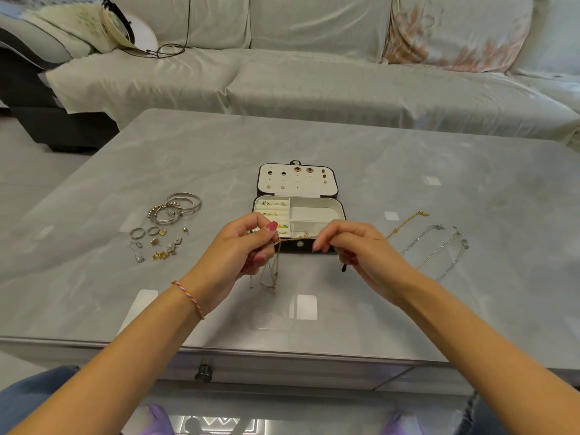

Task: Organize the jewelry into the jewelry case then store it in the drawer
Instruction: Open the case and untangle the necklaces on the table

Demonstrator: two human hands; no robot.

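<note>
Thin rose-gold chain necklace (272,271) pinched taut between left hand (243,249) and right hand (351,249), held just before open black white-lined jewelry case (299,211) on grey marble table (439,171)

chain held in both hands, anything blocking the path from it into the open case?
Nothing visible. The chain is stretched between left hand and right hand, just in front of the jewelry case. The lid is folded back and the large right compartment looks bare.

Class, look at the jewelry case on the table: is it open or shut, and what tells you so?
Open. The jewelry case has its lid folded back, showing earrings pinned inside it and the tray compartments.
</note>
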